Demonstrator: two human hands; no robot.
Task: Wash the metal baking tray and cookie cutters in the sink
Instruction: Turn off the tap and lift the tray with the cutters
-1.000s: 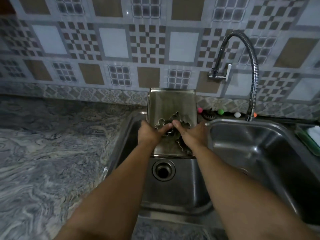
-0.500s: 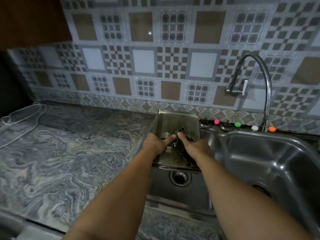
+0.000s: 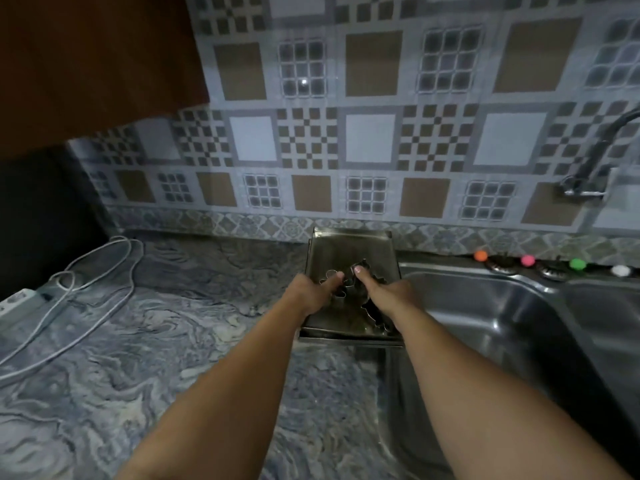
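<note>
Counts: 1 metal baking tray point(image 3: 349, 251). Cookie cutters on it: 2 clear, a small one point(image 3: 329, 276) at left & a bigger one point(image 3: 372, 315) at right; more can't be told, hands cover the middle. 2 hands, left hand point(image 3: 311, 294) & right hand point(image 3: 388, 294). 1 sink point(image 3: 485, 306), at least 2 basins. 1 faucet point(image 3: 595, 161). 4 small colored balls behind sink: orange point(image 3: 480, 256), pink point(image 3: 527, 260), green point(image 3: 577, 264), white point(image 3: 620, 270). 1 power strip point(image 3: 20, 299), white cable point(image 3: 104, 271) w/ it, approx 2 strands.

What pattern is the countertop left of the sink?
Swirled grey-blue and white marble veining on the countertop, shown in the head view.
</note>
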